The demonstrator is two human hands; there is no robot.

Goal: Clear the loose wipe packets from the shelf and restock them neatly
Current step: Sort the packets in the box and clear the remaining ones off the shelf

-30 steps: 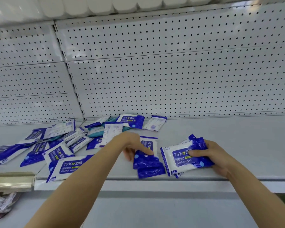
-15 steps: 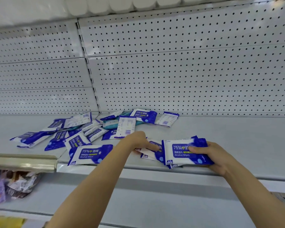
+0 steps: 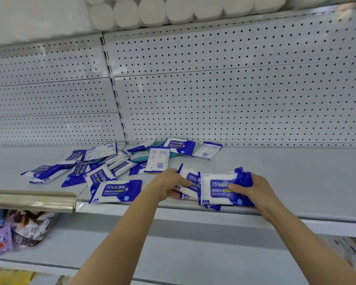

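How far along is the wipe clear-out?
Early. Done: a few packets gathered into a stack at the shelf front edge, gripped by the right hand. In hand: the left hand holds another packet against that stack. Left: the loose packets scattered to the left and by the pegboard; no neat restock visible.

A shop aisle: a white metal shelf (image 3: 275,182) backed by a pegboard panel (image 3: 234,89), paper rolls (image 3: 152,11) stocked above it, snack bags (image 3: 27,229) below.

Two bare forearms, no sleeves visible. Left hand (image 3: 169,185) and right hand (image 3: 253,189) ungloved. No rings, watch.
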